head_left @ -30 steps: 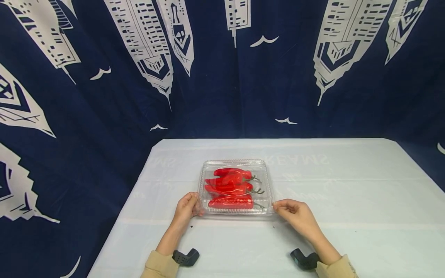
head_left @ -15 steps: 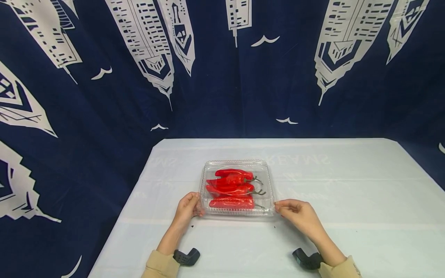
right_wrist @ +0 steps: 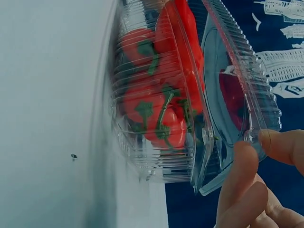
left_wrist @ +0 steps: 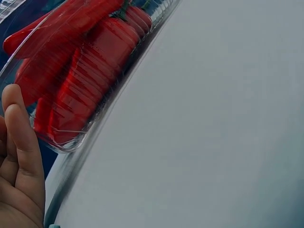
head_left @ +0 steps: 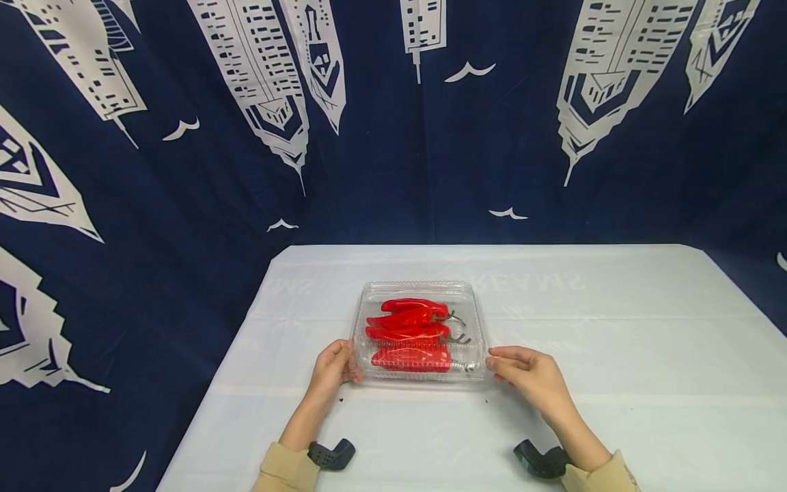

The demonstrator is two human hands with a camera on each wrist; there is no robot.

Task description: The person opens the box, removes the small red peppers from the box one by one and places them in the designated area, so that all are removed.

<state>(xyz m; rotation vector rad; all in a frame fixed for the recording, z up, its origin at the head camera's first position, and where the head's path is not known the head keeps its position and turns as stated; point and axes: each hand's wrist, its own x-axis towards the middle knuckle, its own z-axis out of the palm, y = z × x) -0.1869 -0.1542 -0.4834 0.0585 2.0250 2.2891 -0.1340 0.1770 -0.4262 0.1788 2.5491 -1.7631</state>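
A clear plastic clamshell box [head_left: 363, 301] with several red chili peppers [head_left: 408, 334] in it sits on the white table. Green stems point right. The left hand [head_left: 330, 365] holds the box's front left side; in the left wrist view its fingers [left_wrist: 23, 142] lie along the wall. At the front right corner, the right hand [head_left: 531, 376] pinches the lid between thumb and fingertips. From the right wrist, the lid [right_wrist: 260, 95] stands apart from the base [right_wrist: 171, 175], with a gap along the front and right edges.
The white table [head_left: 615, 342] extends to both sides of the box. Behind it hangs a dark blue curtain [head_left: 381, 171] with white buildings and birds. Small dark specks [head_left: 341, 400] lie in front of the box. Each wrist wears a black camera mount [head_left: 332, 454].
The lid's front edge has lifted off the base, with the right hand rising slightly at its corner. The left hand has kept its hold on the box's left side.
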